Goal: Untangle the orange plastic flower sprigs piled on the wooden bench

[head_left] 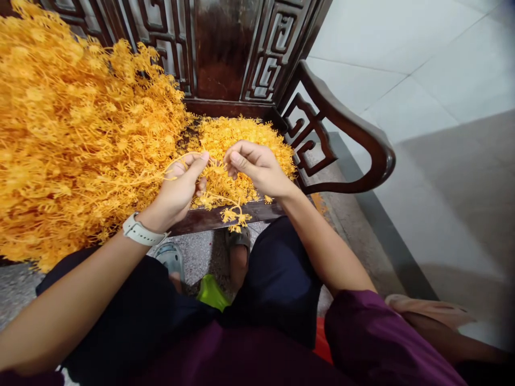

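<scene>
My left hand (182,185), with a pale watch on its wrist, is closed around a thin orange plastic sprig (225,206) whose stems hang down past the seat's front edge. My right hand (257,166) is closed too, its fingers pinching the same sprig just to the right of the left thumb. Both hands hover over a small heap of loose orange pieces (241,136) on the dark wooden chair seat (209,219). A big pile of orange branched sprigs (72,134) fills the left side.
The carved dark wooden chair back (225,48) and curved armrest (350,134) stand behind and right of the hands. My knees in dark shorts, sandalled feet and a green object (211,292) lie below. Pale tiled floor (422,69) spreads to the right.
</scene>
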`<state>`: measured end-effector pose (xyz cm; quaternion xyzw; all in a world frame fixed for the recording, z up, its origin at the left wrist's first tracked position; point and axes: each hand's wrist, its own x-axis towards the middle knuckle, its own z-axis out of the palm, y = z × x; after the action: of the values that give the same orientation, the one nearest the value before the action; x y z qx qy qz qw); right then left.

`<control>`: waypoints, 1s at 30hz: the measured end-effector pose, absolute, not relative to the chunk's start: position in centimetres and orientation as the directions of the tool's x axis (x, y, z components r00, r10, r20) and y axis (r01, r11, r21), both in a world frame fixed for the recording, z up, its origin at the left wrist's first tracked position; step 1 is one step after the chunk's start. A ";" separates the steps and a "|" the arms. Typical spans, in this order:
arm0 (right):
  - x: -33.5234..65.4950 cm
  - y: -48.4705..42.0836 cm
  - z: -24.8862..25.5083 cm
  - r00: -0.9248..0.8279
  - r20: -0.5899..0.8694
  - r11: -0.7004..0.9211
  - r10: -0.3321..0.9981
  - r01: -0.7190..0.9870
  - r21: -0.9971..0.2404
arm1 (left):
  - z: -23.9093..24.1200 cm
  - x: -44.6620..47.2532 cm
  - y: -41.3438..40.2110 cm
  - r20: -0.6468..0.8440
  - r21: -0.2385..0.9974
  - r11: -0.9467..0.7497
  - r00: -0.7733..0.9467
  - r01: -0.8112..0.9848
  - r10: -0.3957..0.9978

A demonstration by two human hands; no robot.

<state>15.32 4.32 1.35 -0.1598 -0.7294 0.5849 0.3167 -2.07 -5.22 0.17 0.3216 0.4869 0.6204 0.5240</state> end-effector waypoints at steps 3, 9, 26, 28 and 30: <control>14.9 3.6 1.2 -0.739 0.287 0.327 0.609 -0.095 -0.940 | 0.0 -2.0 -5.1 -0.095 0.955 0.006 -0.287 -0.295 0.953; 14.4 3.9 0.7 -0.717 0.264 0.208 0.645 -0.168 -0.964 | 0.7 -1.9 -5.2 -0.166 0.899 0.070 -0.190 -0.432 0.968; 17.3 6.8 1.0 -0.523 0.107 0.039 0.846 -0.140 -0.989 | 2.5 -2.8 -5.6 -0.136 0.916 0.051 -0.187 -0.398 0.973; 18.0 8.5 -0.2 -0.444 0.144 0.144 0.885 -0.034 -0.989 | 2.1 -2.7 -5.5 -0.165 0.902 0.084 -0.158 -0.424 0.974; 18.7 9.8 -1.3 -0.391 0.203 0.262 0.898 0.104 -0.959 | 1.8 -2.6 -5.5 -0.206 0.882 0.122 -0.140 -0.456 0.968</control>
<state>18.72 9.76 -1.33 -0.3683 -0.6800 0.4828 0.4109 -2.63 -5.51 1.77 0.2802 0.4577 0.6004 0.5929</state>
